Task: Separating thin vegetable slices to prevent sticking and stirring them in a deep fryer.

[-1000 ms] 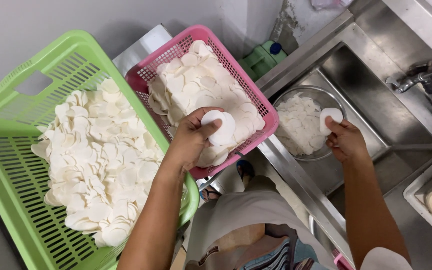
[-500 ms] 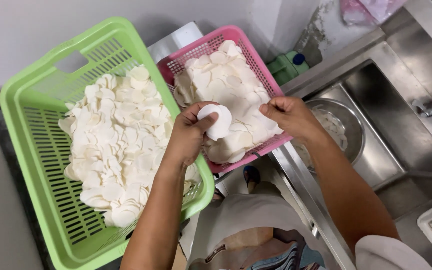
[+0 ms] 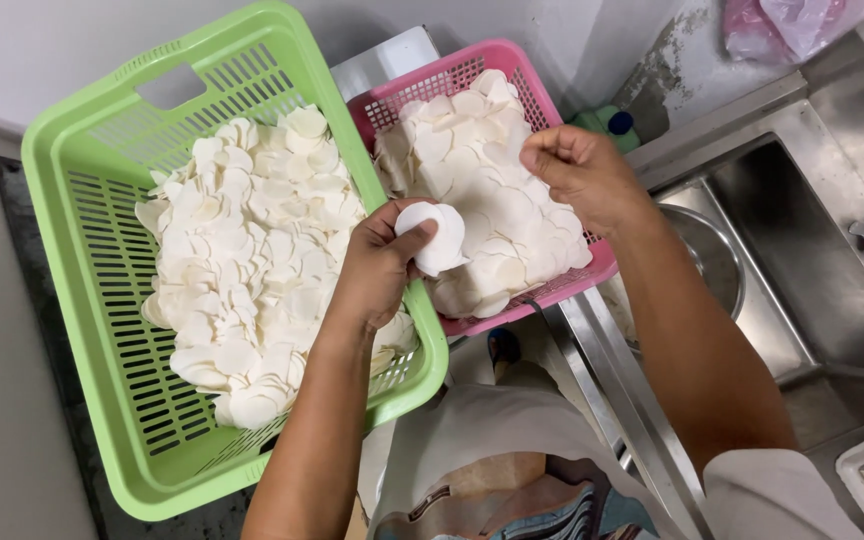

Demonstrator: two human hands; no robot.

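Right hand had shifted from sink to pink basket.
Left hand pinched wafers; right fingers curled, contents unclear. I judged both baskets well filled, green basket too.

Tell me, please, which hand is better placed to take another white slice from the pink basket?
The right hand: it hovers directly over the slices in the pink basket, fingers curled. The left hand is already gripping a small stack of slices at the basket's edge.

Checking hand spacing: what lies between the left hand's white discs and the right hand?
In the head view, only piled white slices in the pink basket lie between the left hand and right hand.
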